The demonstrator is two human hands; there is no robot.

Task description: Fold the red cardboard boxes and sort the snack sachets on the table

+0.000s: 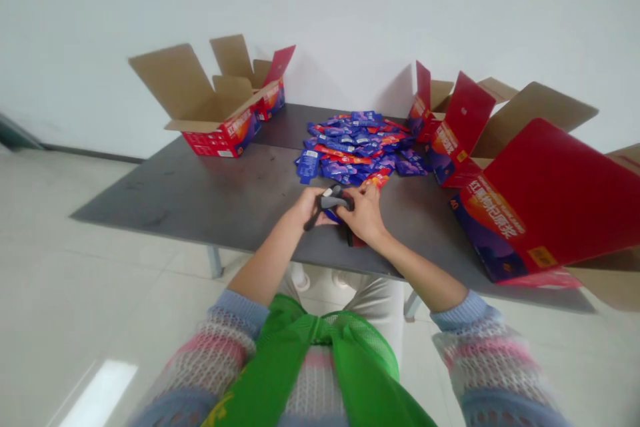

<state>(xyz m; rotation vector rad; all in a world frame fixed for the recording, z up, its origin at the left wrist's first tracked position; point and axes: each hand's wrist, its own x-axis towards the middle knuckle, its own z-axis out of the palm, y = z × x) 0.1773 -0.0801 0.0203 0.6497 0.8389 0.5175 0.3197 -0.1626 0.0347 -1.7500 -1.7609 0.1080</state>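
Observation:
My left hand (311,205) and my right hand (367,215) are close together over the table's front edge, both with bent fingers. Between them is a black and grey object (334,200) with a small white part; its kind is unclear. My right fingers close on its right side. A blue sachet (331,215) shows below it, held by my left hand, whose fingers are partly hidden. Just beyond my right fingertips lies a red-orange sachet (379,177). Behind my hands spreads a heap of blue and red sachets (357,147). A small dark red item (356,240) peeks out below my right hand.
On the dark grey table (225,203), open red and purple cartons stand at the left (215,140) and at the right (453,153). The nearest right carton (505,227) leans its large red flap toward the front edge. A white wall (345,27) rises behind.

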